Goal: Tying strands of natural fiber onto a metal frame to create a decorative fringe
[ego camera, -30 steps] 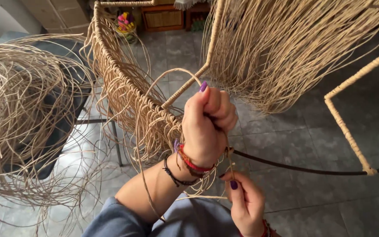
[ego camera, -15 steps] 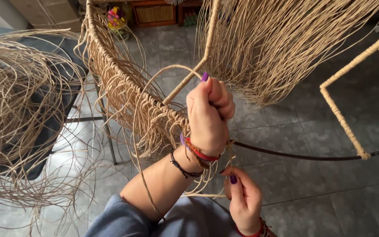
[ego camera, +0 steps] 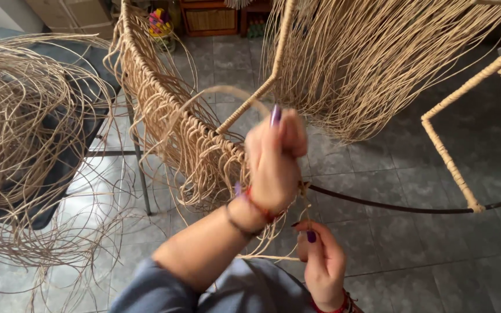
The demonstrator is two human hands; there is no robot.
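Two hands of mine are busy at the curved rim (ego camera: 163, 110) of a half-woven frame. My left hand (ego camera: 275, 165) is raised in a fist, its fingers (ego camera: 276, 119) clenched around a loop of pale rattan strand (ego camera: 227, 93) that arcs up and over to the left; the hand is blurred, so I cannot tell exactly how the strand runs through it. Below it, my right hand (ego camera: 320, 264) pinches the lower end of a thin strand (ego camera: 305, 211) between thumb and fingertip, just under the spot where the wrapped rim ends and the bare dark rod (ego camera: 389, 204) begins. Loose ends hang from the woven part like a fringe (they brush against my left wrist). Behind the rim a curtain of hanging strands (ego camera: 366, 64) drops from the top of the frame. At the right stands a wrapped, angular leg of the frame (ego camera: 447, 156). To my left a big tangle of loose rattan (ego camera: 24, 145) lies heaped on a dark chair (ego camera: 85, 124). Grey floor tiles (ego camera: 436, 261) show underneath.
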